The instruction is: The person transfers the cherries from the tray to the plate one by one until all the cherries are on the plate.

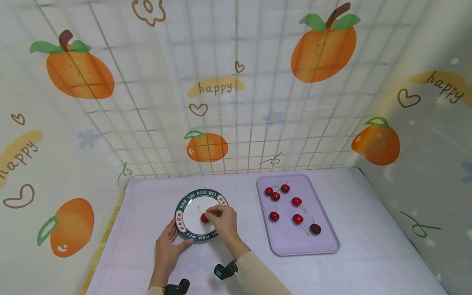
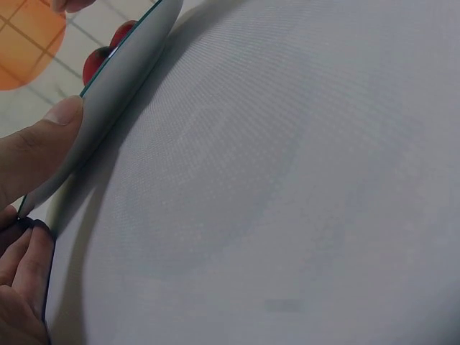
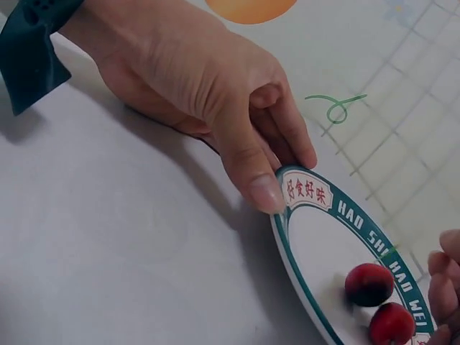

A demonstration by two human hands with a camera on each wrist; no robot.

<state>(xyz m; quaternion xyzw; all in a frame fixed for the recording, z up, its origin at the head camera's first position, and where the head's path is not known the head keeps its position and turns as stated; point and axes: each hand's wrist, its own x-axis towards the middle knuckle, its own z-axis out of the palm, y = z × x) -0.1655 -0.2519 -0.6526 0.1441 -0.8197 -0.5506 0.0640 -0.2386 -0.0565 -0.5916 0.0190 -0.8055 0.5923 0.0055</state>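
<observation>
My left hand (image 1: 167,248) grips the near-left rim of a white plate (image 1: 191,205) with a green lettered border, thumb on the rim. In the left wrist view the plate (image 2: 118,108) is tilted up from the cloth on the side by the thumb. My right hand (image 1: 224,221) is over the plate, its thumb and fingertips pinching a red cherry (image 1: 204,218); the grip itself is partly hidden. Two cherries show together at the plate in the right wrist view: a darker cherry (image 3: 369,284) and a brighter cherry (image 3: 392,325) closer to the right fingertips.
A lilac tray (image 1: 295,243) lies to the right of the plate, with several stemmed cherries (image 1: 298,219) spread over it. White cloth (image 1: 236,184) covers the table. Behind stands a wire grid (image 1: 258,135) under a printed curtain, with fabric walls at both sides.
</observation>
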